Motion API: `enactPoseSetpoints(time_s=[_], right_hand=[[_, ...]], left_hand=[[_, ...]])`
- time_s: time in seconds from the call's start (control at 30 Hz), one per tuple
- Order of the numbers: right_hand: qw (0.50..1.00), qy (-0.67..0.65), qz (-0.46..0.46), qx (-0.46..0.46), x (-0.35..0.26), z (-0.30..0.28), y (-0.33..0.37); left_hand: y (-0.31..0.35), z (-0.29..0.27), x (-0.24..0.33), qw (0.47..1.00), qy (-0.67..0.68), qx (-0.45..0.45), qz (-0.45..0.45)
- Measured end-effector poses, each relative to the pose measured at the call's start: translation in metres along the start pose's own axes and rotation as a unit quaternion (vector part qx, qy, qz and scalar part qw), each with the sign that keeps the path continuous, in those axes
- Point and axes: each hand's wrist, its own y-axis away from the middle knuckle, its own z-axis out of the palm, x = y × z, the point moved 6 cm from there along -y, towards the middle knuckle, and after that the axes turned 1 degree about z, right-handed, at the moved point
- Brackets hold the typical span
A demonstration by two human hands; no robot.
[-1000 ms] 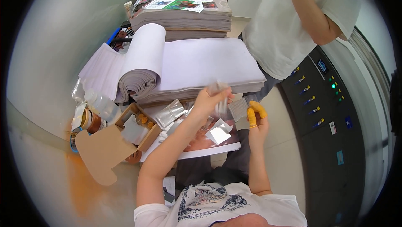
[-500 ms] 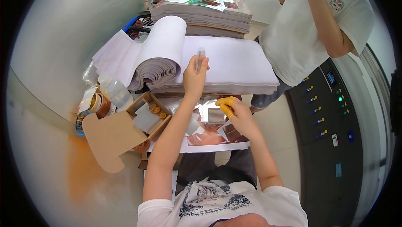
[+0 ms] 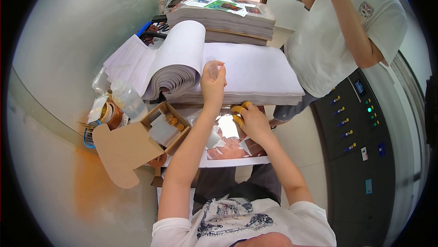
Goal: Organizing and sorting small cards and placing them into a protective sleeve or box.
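My left hand (image 3: 213, 85) is raised over the front of the white paper stack (image 3: 255, 67), with its fingers closed round a small clear plastic piece (image 3: 212, 69). What kind of piece it is, I cannot make out. Yellow finger cots cover several fingertips of my right hand (image 3: 253, 123). Its fingers are spread and reach down to a glossy brown picture sheet (image 3: 226, 151), just below the stack's front edge. Beside those fingers lies a bright, mirror-like patch (image 3: 228, 126). Torn whitish scraps (image 3: 212, 139) lie left of it.
An open cardboard box (image 3: 175, 145) holds a clear bag and orange-capped vials. Near it stand a clear plastic bottle (image 3: 127, 98) and a tape roll (image 3: 109, 112). A large paper roll (image 3: 180, 51) rests on the stack. A co-worker (image 3: 319, 55) stands right, beside a dark control panel (image 3: 358, 156).
My left hand has come slightly lower with the clear piece. My right hand has moved up toward the stack's edge, its fingers spreading. A grey striped square beside it no longer shows.
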Motion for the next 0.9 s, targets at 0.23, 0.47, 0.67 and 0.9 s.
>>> enactPoseSetpoints(time_s=[0.23, 0.47, 0.67, 0.9], right_hand=[[0.999, 0.039, -0.011, 0.007, -0.008, -0.001, -0.008], [0.996, 0.085, -0.005, 0.007, -0.006, 0.013, -0.014], [0.997, 0.080, -0.011, 0.019, -0.012, 0.015, -0.015], [0.993, 0.112, 0.015, 0.036, -0.018, 0.010, -0.008]], left_hand=[[0.004, -0.001, -0.003, 0.999, 0.036, 0.024, -0.013], [0.004, -0.003, -0.005, 0.994, 0.096, 0.041, -0.030], [0.002, -0.006, -0.009, 0.994, 0.102, 0.040, -0.029], [0.004, -0.006, -0.007, 0.993, 0.106, 0.042, -0.041]])
